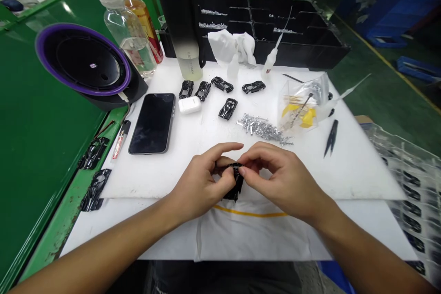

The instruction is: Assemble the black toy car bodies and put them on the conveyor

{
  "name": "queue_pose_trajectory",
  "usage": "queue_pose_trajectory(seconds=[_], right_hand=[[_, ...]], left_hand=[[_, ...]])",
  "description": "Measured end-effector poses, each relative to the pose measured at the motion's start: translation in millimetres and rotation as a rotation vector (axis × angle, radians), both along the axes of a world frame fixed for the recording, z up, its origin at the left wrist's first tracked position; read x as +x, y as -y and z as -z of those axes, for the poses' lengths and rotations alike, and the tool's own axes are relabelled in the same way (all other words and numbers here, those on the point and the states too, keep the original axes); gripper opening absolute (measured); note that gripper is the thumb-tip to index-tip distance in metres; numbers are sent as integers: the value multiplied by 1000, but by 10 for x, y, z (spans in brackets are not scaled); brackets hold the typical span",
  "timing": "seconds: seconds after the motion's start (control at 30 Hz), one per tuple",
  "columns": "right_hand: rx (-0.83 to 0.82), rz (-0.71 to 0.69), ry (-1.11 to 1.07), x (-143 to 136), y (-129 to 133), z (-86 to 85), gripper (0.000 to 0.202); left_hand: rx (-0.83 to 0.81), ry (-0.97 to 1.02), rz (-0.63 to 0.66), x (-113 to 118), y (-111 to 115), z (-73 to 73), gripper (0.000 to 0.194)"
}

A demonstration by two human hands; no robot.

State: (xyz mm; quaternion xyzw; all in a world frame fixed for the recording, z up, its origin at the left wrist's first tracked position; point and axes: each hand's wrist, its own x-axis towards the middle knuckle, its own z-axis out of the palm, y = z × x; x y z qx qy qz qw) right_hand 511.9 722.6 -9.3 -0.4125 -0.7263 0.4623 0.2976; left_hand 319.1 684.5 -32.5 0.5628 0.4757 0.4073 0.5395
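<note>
- small black part (235, 183) sits between both hands, low centre of the white mat (344, 165), just above the near edge
- left hand (200, 183): thumb and curled fingers closed on the part's left side, index finger stretched out over the top
- right hand (285, 179): fingertips pinched tight at the part's upper edge; may be holding something tiny there, can't tell, fingers hide it
- beyond the hands: heap of small silver metal pieces (263, 128), well apart from the part
- five similar black parts (227, 108) loose on the mat further back, next to a white earbud case (189, 104)
- phone (153, 122) face up, screen dark, left of the hands
- black tweezers (331, 137) to the right, clear bag (303, 103) with yellow bits and sticks just behind
- back edge: clear bottles (126, 27), glue applicators (270, 59), white cloth (230, 46), black divided tray (275, 23)
- left: round black dish with purple rim (82, 59) on the green bench (31, 138)
</note>
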Motion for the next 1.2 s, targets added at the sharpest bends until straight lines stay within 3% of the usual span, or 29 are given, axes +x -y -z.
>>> queue_pose_trajectory(seconds=[0.2, 0.3, 0.4, 0.47, 0.57, 0.63, 1.2], right_hand=[[102, 84, -95, -44, 31, 8, 9], [88, 125, -113, -38, 45, 8, 7], [-68, 171, -173, -6, 46, 9, 2], [-161, 187, -232, 11, 43, 9, 7], [-201, 201, -289, 12, 41, 7, 11], [-210, 201, -313, 3, 44, 6, 12], [-262, 161, -459, -2, 24, 66, 22]], left_hand=[[-37, 4, 40, -20, -38, -94, 20], [10, 1, 53, -35, -25, -83, 18], [188, -38, -55, -43, 10, -31, 31], [398, -166, -103, -47, 26, -7, 32], [713, -380, -94, -50, 23, -5, 33], [822, -433, -98, -54, 13, -8, 39], [993, -643, -130, -59, 6, 15, 42]])
